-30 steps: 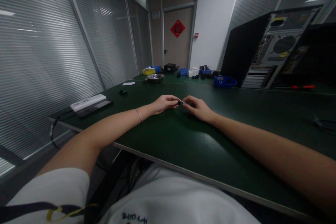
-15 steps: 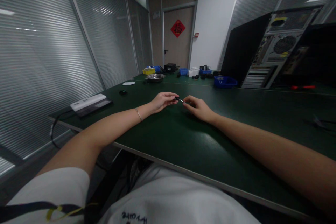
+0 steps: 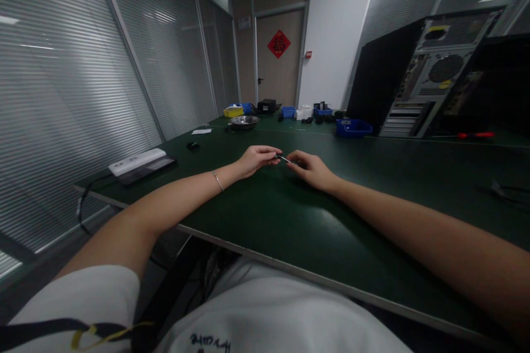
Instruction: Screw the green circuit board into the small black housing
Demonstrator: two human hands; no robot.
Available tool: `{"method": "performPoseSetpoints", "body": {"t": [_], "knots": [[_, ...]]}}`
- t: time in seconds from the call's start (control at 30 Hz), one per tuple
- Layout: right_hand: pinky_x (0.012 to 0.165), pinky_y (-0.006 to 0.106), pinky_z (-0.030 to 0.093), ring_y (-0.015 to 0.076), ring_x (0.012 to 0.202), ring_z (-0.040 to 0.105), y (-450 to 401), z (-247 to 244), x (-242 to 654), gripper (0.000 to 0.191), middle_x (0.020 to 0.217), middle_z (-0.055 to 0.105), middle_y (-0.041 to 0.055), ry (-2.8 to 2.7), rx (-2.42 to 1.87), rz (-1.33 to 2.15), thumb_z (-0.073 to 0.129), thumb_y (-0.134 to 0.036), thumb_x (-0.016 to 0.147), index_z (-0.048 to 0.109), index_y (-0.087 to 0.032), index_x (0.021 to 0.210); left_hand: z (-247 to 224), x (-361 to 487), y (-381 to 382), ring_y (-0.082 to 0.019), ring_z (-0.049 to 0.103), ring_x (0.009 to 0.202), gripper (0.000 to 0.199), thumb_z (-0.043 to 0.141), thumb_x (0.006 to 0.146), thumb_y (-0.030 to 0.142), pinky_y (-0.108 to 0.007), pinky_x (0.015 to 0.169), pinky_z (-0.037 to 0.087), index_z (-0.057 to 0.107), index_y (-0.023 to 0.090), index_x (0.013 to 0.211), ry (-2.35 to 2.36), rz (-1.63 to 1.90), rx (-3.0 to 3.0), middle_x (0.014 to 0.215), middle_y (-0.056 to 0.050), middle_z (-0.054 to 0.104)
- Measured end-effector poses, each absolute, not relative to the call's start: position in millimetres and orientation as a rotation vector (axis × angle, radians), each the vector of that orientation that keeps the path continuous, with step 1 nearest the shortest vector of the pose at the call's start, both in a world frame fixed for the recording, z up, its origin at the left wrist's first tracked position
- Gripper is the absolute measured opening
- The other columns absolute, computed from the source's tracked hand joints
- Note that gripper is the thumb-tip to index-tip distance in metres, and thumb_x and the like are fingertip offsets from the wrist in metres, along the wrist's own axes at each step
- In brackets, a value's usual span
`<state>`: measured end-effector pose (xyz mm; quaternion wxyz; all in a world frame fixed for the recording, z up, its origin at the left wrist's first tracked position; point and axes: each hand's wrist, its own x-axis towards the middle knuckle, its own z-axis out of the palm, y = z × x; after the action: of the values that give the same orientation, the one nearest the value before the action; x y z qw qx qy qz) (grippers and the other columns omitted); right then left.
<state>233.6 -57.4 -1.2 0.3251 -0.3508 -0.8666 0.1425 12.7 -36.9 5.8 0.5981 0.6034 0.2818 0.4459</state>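
Observation:
My left hand (image 3: 257, 160) is closed on the dark end of a small thin tool (image 3: 284, 158), which looks like a screwdriver with a shiny metal shaft. The shaft points right, toward my right hand (image 3: 309, 169). The thumb and fingers of my right hand are curled around the tip of the shaft; whatever they pinch there is too small to make out. Both hands are over the middle of the green table (image 3: 265, 215).
A white power strip (image 3: 136, 161) lies at the left, near a small black object (image 3: 192, 146). Farther back are a metal dish (image 3: 244, 122), a yellow bin (image 3: 233, 112) and a blue bin (image 3: 353, 128). A computer case (image 3: 385, 77) stands at the right.
The whole view has shifted very slightly. Both hands keep nearly the same pose around the thin tool.

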Motion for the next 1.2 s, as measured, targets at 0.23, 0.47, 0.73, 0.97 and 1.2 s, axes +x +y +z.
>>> {"method": "performPoseSetpoints", "body": {"t": [0.23,0.47,0.73,0.97,1.2], "knots": [[0.076,0.036,0.054,0.0175,0.086,0.064,-59.1,-1.6,232.6,0.022,0.106,0.064,0.0063,-2.285,-0.936,0.318,0.055,-0.030,0.095,0.060,-0.016,0.110,2.8,14.2,-34.2,-0.013,0.066,0.076,0.018,0.069,0.077,0.004,-0.031,0.081,0.051,0.070,0.009,0.095,0.663,1.075,1.456,0.085,-0.007,0.071],[0.076,0.036,0.054,0.0176,0.086,0.064,-61.1,1.1,234.6,0.022,0.104,0.064,0.0059,-2.316,-0.870,0.371,0.055,-0.030,0.094,0.060,-0.015,0.109,2.6,10.4,-33.7,-0.016,0.068,0.079,0.016,0.059,0.085,0.004,-0.029,0.079,0.052,0.070,0.006,0.097,0.634,0.950,1.410,0.084,-0.012,0.072],[0.073,0.035,0.055,0.0168,0.082,0.064,-60.1,-1.4,236.0,0.022,0.100,0.065,0.0052,-2.306,-0.828,0.467,0.055,-0.031,0.094,0.060,-0.014,0.108,-0.4,8.7,-30.8,-0.015,0.069,0.081,0.022,0.052,0.087,0.000,-0.027,0.080,0.052,0.070,0.006,0.096,0.608,0.890,1.326,0.088,-0.012,0.072],[0.072,0.035,0.055,0.0171,0.083,0.065,-58.3,-2.9,235.3,0.023,0.102,0.065,0.0055,-2.280,-0.825,0.511,0.055,-0.031,0.094,0.060,-0.014,0.109,2.2,9.6,-33.2,-0.015,0.068,0.085,0.023,0.050,0.089,0.002,-0.027,0.085,0.051,0.070,0.006,0.100,0.572,0.855,1.292,0.093,-0.014,0.071],[0.074,0.036,0.055,0.0178,0.086,0.065,-51.7,-8.2,235.9,0.024,0.105,0.064,0.0061,-2.223,-0.858,0.472,0.055,-0.031,0.094,0.060,-0.014,0.111,6.6,7.5,-33.3,-0.017,0.068,0.091,0.024,0.051,0.089,0.004,-0.030,0.092,0.049,0.068,0.007,0.106,0.549,0.858,1.282,0.105,-0.016,0.069]]}}
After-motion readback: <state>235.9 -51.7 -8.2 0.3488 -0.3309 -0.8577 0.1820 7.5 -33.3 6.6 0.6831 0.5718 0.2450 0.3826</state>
